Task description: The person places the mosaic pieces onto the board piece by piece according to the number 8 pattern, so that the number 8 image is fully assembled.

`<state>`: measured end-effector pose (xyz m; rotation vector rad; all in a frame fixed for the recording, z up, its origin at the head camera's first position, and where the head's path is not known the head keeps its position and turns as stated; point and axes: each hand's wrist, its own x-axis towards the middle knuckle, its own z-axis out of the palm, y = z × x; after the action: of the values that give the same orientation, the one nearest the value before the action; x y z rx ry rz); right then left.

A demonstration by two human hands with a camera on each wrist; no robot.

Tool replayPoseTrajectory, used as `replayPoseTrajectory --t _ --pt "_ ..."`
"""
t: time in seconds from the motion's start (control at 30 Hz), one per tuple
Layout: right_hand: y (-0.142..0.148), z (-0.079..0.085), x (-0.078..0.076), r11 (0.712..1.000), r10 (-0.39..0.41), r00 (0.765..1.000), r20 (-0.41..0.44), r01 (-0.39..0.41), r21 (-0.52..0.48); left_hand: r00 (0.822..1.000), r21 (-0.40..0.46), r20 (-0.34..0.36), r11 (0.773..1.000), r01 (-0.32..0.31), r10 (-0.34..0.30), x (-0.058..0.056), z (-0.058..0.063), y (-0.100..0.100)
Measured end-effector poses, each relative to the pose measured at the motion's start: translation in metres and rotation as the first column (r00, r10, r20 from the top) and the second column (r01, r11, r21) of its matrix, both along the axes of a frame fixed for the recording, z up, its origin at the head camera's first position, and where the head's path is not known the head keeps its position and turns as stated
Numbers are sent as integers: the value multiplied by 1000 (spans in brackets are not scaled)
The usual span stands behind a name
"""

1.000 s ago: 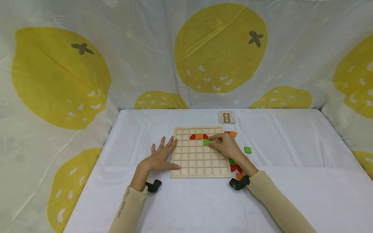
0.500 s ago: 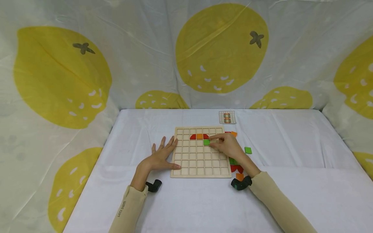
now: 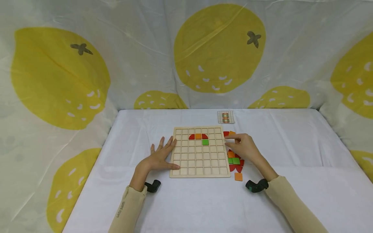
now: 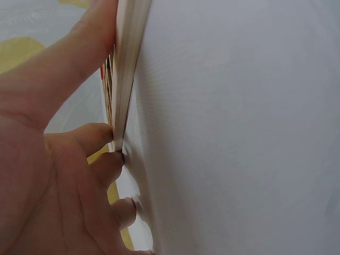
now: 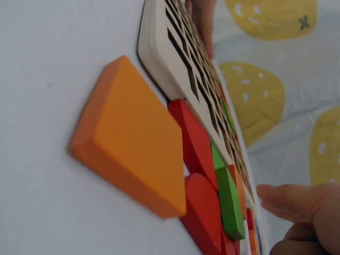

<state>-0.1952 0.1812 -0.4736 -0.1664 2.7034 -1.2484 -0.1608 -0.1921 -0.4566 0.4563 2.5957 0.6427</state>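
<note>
In the head view a wooden grid board [image 3: 190, 159] lies flat on the table. A red rounded tile, an orange square tile [image 3: 198, 136] and another red rounded tile sit side by side in one row of it. Below the right red one is a green square tile [image 3: 205, 142]. My left hand [image 3: 158, 159] rests on the board's left edge, fingers spread. My right hand [image 3: 242, 146] hovers by the right edge, index finger and thumb apart, with nothing visible between them. Under and in front of it lies a pile of red, green [image 3: 236, 160] and orange tiles.
A small card with a coloured grid pattern [image 3: 225, 117] lies behind the board. One orange square tile [image 3: 238, 176] sits apart near the board's front right corner. A lemon-print curtain [image 3: 151, 58] stands behind the white-covered table [image 3: 198, 207].
My right hand has moved right, off the board, leaving the green tile in its cell. The loose green tile at the right is now hidden behind that hand. My left hand stays put.
</note>
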Motion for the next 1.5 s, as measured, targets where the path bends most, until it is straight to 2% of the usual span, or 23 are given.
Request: replayPoseTrajectory --t 0.13,0.43,0.67,0.97,1.2,1.5 --pt "9 -2 3 999 -33 999 35 32 28 1000 3 -1 1000 4 -4 0 1 0" --pt "26 -9 7 999 -22 1000 -16 23 40 1000 3 -3 1000 6 -6 0 0 -1" --pt "30 -11 9 999 -33 999 -16 33 42 1000 -5 -2 1000 2 -2 0 -2 -2" --pt "21 -5 -4 998 -55 996 -76 58 31 1000 -4 0 1000 -1 1 -1 -3 -3" --pt "8 -4 -19 998 -59 995 -78 60 6 1000 1 1 1000 1 -1 -1 -3 -1" --pt "0 -9 -32 1000 -7 999 -46 7 11 1000 3 2 1000 -5 5 0 -3 -2"
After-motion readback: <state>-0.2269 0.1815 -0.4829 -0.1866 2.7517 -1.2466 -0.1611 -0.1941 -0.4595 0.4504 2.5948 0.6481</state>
